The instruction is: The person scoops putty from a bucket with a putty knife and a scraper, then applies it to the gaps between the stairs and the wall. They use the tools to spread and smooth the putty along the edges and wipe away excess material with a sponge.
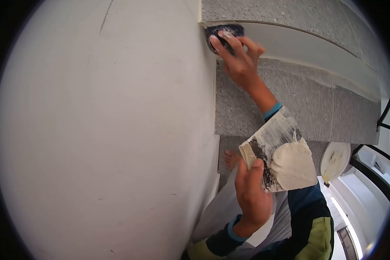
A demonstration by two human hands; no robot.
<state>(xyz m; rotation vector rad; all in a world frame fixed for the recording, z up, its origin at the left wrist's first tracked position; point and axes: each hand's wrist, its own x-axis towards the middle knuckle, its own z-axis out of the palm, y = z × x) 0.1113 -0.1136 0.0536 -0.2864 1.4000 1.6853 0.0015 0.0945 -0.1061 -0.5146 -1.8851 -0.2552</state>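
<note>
My right hand (242, 60) presses a dark flat scraper (225, 38) smeared with white paste into the corner where the white wall (117, 130) meets a white stair riser (299, 41). Its fingers are spread over the scraper's face. Lower down, my left hand (252, 195) grips the edge of a flat metal plate (281, 128), with the thumb on top. A thick mound of off-white paste (292, 164) lies on the plate, and thinner smears cover the rest. The plate hides part of my right sleeve.
Grey speckled stair treads (273, 95) run to the right of the wall. A bare foot (230, 159) shows below. A round white container (335, 158) with paste residue stands at the right, near a black railing (372, 173).
</note>
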